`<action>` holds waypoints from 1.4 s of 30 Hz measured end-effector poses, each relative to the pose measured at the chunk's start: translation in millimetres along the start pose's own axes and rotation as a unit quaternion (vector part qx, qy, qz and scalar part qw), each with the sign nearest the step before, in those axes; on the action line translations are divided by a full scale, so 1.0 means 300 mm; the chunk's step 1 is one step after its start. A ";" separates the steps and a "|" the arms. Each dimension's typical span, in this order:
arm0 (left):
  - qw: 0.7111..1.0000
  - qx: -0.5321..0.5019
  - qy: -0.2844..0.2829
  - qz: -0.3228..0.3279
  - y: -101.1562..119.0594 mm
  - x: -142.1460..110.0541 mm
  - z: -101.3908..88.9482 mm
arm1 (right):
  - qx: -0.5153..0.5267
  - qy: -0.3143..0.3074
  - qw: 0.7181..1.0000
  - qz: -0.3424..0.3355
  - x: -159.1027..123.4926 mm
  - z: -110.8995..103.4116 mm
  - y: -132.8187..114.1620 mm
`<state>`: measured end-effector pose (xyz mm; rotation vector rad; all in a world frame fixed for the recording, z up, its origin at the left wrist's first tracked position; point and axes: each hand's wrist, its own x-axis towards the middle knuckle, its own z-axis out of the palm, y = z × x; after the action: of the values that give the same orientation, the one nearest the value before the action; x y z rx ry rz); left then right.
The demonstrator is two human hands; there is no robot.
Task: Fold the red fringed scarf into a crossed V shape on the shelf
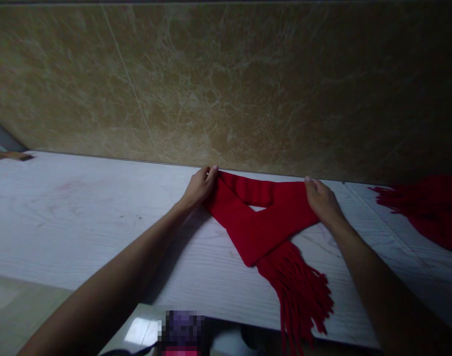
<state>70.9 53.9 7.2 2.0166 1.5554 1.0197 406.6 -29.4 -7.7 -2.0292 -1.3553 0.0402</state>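
Observation:
A red fringed scarf (285, 222) lies folded into a rough triangle on the white wood-grain table, with a small gap in its middle. Its fringe hangs toward the table's front edge. My left hand (202, 185) pinches the scarf's upper left corner, thumb on top. At the upper right fold, my right hand (322, 200) grips the cloth, also with the thumb uppermost. The fingers under the cloth are partly hidden on both hands.
Another red fringed cloth (433, 212) lies on the white table (81, 212) at the far right. A brown marbled wall (211, 89) rises along the table's back edge. A small brown piece (20, 155) sits at the far left corner.

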 end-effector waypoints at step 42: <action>0.993 0.081 -0.041 -0.073 -0.004 0.002 -0.003 | 0.076 -0.035 0.993 0.085 -0.004 -0.001 -0.009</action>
<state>69.5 54.7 7.3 1.9859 1.7619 0.7675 404.0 -30.0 -6.3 -2.0247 -1.1799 0.2852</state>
